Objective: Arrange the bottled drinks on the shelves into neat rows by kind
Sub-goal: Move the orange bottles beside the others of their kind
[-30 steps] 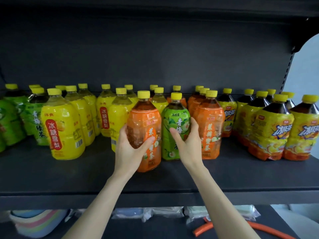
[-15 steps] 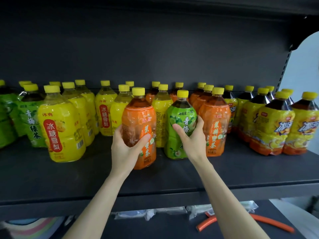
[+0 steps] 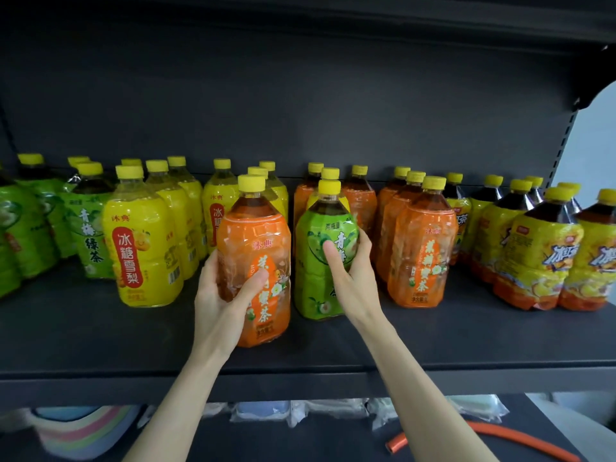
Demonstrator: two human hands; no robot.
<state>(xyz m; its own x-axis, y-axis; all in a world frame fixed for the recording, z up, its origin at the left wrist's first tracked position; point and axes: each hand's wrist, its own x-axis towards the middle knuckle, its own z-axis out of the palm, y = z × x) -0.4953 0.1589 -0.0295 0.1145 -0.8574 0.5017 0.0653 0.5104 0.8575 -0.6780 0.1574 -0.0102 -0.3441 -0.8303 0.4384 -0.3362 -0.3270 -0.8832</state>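
Head camera: a person sorting drinks on a dark shelf (image 3: 100, 345) has two strays in hand at its middle. The left hand (image 3: 226, 295) wraps an orange bottle (image 3: 260, 255), thumb across the label and fingers curled round its left side; the right hand (image 3: 353, 278) grips a green bottle (image 3: 320, 248) just beside it, thumb on the front and fingers behind. Both bottles are upright near the shelf's front edge, the orange one nearest the camera; whether either is lifted clear of the shelf cannot be told. The step appears to be a swap: the orange bottle belongs with the orange row (image 3: 420, 248) to the right, the green one with the green group (image 3: 90, 235) at far left, past the yellow bottles (image 3: 143, 248). The next move would call for the hands to cross or work in turn, each bottle carried over or round the yellow caps between and set down label forward. Dark tea bottles (image 3: 533, 255) fill the right end.
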